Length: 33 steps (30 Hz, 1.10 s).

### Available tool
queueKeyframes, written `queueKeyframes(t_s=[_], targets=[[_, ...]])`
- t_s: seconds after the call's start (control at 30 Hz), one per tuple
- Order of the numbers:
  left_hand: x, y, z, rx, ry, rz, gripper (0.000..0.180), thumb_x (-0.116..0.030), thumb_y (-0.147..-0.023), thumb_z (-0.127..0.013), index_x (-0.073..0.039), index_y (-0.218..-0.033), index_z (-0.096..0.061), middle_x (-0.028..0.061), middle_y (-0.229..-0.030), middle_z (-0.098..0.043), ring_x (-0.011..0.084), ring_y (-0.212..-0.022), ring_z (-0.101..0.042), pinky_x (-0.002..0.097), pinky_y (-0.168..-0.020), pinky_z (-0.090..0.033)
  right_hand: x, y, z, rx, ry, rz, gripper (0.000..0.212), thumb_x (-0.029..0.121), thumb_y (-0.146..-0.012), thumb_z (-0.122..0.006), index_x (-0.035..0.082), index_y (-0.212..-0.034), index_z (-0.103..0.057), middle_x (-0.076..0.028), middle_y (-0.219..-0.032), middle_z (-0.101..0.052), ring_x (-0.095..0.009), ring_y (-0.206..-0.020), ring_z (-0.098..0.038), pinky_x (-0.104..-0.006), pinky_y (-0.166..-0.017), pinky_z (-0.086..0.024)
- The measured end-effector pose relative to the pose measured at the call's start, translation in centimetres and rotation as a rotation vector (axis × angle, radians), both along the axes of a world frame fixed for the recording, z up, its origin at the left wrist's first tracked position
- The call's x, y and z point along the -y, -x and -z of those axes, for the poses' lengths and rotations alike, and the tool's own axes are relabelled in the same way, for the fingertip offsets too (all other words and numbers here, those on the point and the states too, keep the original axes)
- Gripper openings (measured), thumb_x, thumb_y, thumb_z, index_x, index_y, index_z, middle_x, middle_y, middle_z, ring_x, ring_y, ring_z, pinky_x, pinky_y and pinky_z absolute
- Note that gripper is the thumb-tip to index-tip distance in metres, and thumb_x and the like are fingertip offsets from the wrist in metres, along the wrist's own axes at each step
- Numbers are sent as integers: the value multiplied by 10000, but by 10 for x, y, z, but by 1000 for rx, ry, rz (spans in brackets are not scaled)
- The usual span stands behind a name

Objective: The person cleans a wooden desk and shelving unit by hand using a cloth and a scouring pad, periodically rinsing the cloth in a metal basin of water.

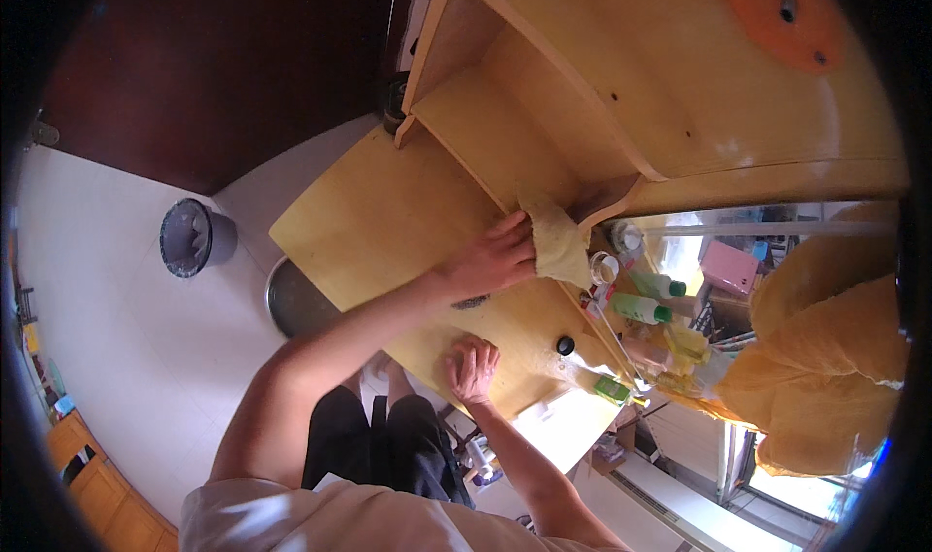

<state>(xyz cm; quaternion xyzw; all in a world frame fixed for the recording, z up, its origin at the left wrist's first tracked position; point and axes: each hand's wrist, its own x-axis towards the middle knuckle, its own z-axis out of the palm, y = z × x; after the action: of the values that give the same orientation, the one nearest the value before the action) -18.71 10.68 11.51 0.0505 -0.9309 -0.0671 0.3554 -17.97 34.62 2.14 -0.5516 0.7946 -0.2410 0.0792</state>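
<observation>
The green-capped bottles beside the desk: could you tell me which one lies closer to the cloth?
The upper green-capped bottle, just below the white cup, lies closer to the yellow cloth under the left hand; the other lies lower.

The person wears a pale short-sleeved shirt and dark trousers, with forearms bare and no gloves.

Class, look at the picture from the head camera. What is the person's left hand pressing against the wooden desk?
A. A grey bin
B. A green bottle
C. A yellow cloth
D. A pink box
C: the left hand grips a yellow cloth against the wooden desk, while the right hand rests flat on the desktop nearer its front edge.
</observation>
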Motion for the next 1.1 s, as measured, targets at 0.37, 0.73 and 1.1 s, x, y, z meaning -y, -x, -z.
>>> queueKeyframes(t_s=[0.37, 0.73, 1.1], targets=[[15, -23, 103, 228, 315, 86, 361, -240, -806, -471, -127, -1142, -537, -6, -1216, -502, 180, -1238, -382, 342, -1095, -209, 3, -4, 1, -17, -7, 0, 265, 229, -724, -595, 103, -953, -549, -117, -1051, -504, -315, -947, -459, -445, -837, -353], [68, -100, 58, -124, -459, -333, 575, 59, -693, -502, -138, -1233, -481, 113, -1353, -374, 264, -1244, -384, 335, -903, -448, 1, 1, 2, -28, -15, 29, 272, 247, -734, -580, 104, -963, -550, -118, -1060, -503, -323, -973, -443, -449, -864, -342], [-90, 34, 7, -594, -951, -233, 845, 178, -631, -474, -208, -1372, -341, 130, -1476, -169, 304, -1343, -219, 325, -1021, -341, -71, 34, 85, 345, -204, 20, 601, 463, -790, -505, 99, -1264, -439, -127, -1296, -415, -356, -1221, -344, -538, -1008, -221]])
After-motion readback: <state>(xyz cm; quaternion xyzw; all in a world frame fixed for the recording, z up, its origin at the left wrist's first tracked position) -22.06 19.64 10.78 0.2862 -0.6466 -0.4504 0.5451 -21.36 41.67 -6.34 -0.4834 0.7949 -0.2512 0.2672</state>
